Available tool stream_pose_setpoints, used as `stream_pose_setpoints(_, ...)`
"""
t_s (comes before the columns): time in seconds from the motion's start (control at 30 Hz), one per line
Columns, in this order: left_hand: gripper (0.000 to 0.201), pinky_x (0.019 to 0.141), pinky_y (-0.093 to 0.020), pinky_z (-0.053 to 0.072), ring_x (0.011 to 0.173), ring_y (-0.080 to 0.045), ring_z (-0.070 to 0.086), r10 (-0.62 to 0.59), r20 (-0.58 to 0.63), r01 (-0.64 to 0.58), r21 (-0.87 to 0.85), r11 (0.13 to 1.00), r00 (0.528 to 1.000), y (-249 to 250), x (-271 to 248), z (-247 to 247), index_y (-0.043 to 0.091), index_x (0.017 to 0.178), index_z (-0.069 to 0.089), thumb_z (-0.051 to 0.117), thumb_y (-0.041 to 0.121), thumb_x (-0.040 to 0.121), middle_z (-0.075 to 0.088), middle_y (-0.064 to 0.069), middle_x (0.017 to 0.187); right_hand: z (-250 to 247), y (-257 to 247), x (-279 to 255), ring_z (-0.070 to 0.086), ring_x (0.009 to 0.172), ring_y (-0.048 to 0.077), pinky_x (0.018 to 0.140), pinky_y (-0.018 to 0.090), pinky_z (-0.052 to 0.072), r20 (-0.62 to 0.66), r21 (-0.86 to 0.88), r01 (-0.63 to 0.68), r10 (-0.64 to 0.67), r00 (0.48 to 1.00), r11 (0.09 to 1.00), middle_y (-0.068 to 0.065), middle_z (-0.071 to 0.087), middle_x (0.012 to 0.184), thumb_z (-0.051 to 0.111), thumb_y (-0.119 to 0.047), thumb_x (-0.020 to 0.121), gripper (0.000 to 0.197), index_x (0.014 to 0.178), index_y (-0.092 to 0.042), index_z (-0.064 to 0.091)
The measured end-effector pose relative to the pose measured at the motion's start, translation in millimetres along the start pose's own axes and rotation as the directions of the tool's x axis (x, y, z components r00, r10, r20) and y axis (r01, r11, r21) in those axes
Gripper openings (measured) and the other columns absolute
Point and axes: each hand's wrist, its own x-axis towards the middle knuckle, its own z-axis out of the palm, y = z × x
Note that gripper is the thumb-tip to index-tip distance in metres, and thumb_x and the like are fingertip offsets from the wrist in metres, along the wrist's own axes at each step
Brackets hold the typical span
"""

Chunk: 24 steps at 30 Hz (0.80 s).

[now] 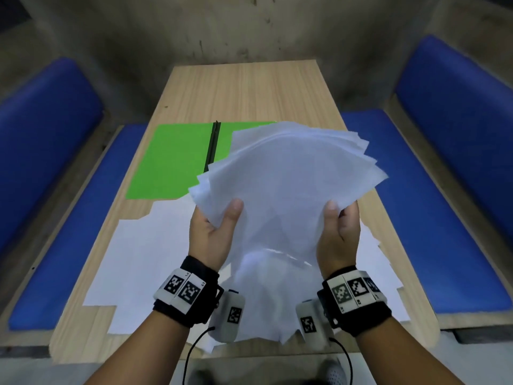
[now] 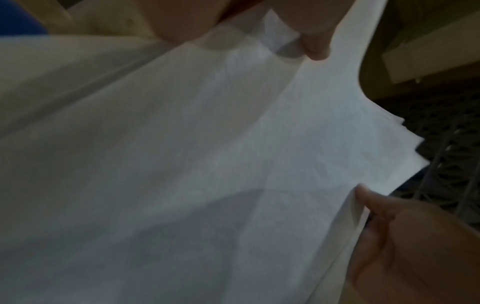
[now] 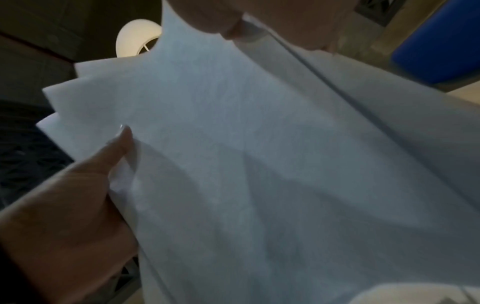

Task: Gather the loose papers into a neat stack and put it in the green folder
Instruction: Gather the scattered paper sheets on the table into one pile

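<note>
Papers (image 1: pixel 288 190) are up off the wooden table (image 1: pixel 249 90), a fanned, uneven bundle gripped on both sides: left hand (image 1: pixel 213 234) with its thumb on top, right hand (image 1: pixel 337 234) the same. Green folder (image 1: pixel 172 159) lies open behind them, partly hidden. More white sheets (image 1: pixel 144 259) seem to lie underneath, hard to tell how many. Blue seats (image 1: pixel 47 129) on both sides.

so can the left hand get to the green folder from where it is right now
Probably not yet. The left hand and the right hand both grip the fanned paper stack, held up over part of the open green folder. The folder's left half lies uncovered nearby.
</note>
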Motion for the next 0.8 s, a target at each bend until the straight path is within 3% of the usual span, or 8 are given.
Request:
stream_pose_setpoints(0.07,0.026,0.074,-0.014,0.052,0.087,0.004,0.067,0.009,-0.004,-0.010,-0.049,0.999,1.000,4.8,3.5,-1.0,0.024,0.103,0.060,0.065,0.008,0.082,0.073,0.022,0.089,1.6,-7.1,3.5,0.058,0.111,0.017,0.100,0.047,0.046,-0.024,0.033,0.020,-0.019,1.000,0.999,-0.002,0.063,0.117,0.035,-0.026,0.096,0.035,0.127,-0.018,0.049)
stream_pose_setpoints(0.17,0.026,0.071,-0.015,0.052,0.085,0.001,0.068,0.011,0.025,-0.009,-0.072,0.997,1.000,2.4,6.8,-8.2,0.022,0.101,0.062,0.067,0.013,0.078,0.074,0.017,0.087,-2.1,-9.7,7.2,0.057,0.104,0.008,0.097,0.044,0.046,0.009,0.022,0.052,-0.052,0.999,0.998,-0.021,0.061,0.108,0.040,-0.033,0.092,0.032,0.125,-0.033,0.044)
stream_pose_setpoints(0.23,0.037,0.071,-0.015,0.052,0.084,0.001,0.068,0.023,0.050,-0.020,-0.052,0.998,0.998,-2.6,6.6,-13.8,0.022,0.102,0.064,0.077,0.037,0.070,0.074,0.010,0.088,-3.0,-12.6,6.6,0.057,0.104,0.007,0.096,0.046,0.046,0.063,-0.011,0.083,-0.082,0.995,0.997,-0.019,0.058,0.108,0.048,-0.037,0.086,0.032,0.117,-0.035,0.041)
stream_pose_setpoints(0.3,0.076,0.077,-0.018,0.053,0.090,0.000,0.065,0.041,0.046,-0.040,-0.024,0.999,0.998,-3.3,6.4,-13.4,0.017,0.116,0.054,0.077,0.060,0.058,0.066,0.003,0.101,-2.4,-13.9,5.8,0.054,0.113,0.015,0.098,0.051,0.044,0.088,-0.046,0.122,-0.118,0.989,0.991,-0.007,0.055,0.118,0.055,-0.036,0.082,0.043,0.120,-0.028,0.038)
stream_pose_setpoints(0.4,0.102,0.086,-0.028,0.054,0.106,-0.016,0.064,0.056,0.047,-0.053,-0.067,0.996,0.997,-0.5,6.4,-6.9,-0.003,0.127,0.043,0.081,0.057,0.054,0.061,-0.018,0.119,-1.2,-14.5,5.4,0.038,0.136,0.030,0.107,0.056,0.036,0.082,-0.050,0.176,-0.171,0.982,0.983,0.014,0.036,0.145,0.060,-0.033,0.083,0.070,0.140,-0.019,0.022)
stream_pose_setpoints(0.6,0.106,0.089,-0.036,0.054,0.106,-0.018,0.064,-0.068,0.018,0.069,-0.046,0.997,0.998,-21.9,14.9,-11.6,0.006,0.130,0.035,0.084,0.056,0.050,0.062,-0.010,0.119,-8.0,3.6,11.2,0.049,0.125,0.021,0.105,0.053,0.041,0.100,0.007,-0.025,0.024,0.995,1.000,0.001,0.048,0.132,0.064,-0.025,0.076,0.065,0.131,-0.029,0.030)
stream_pose_setpoints(0.73,0.112,0.085,-0.019,0.050,0.103,-0.004,0.064,-0.080,0.041,0.080,0.001,0.997,0.996,-27.1,18.5,-5.1,0.000,0.131,0.039,0.080,0.065,0.049,0.062,-0.006,0.117,-10.6,24.6,13.9,0.058,0.114,0.019,0.102,0.046,0.046,0.156,-0.065,-0.115,0.123,0.980,0.991,0.003,0.059,0.122,0.063,-0.020,0.074,0.052,0.120,-0.028,0.043)
stream_pose_setpoints(0.8,0.102,0.087,-0.023,0.051,0.107,-0.008,0.062,-0.058,0.042,0.059,-0.013,0.998,0.997,-25.2,21.9,-1.7,0.009,0.129,0.041,0.080,0.062,0.051,0.061,-0.005,0.118,-10.3,26.4,17.4,0.060,0.111,0.019,0.099,0.037,0.048,0.102,-0.015,-0.118,0.119,0.988,0.993,0.006,0.062,0.117,0.061,-0.014,0.073,0.044,0.114,-0.026,0.047)
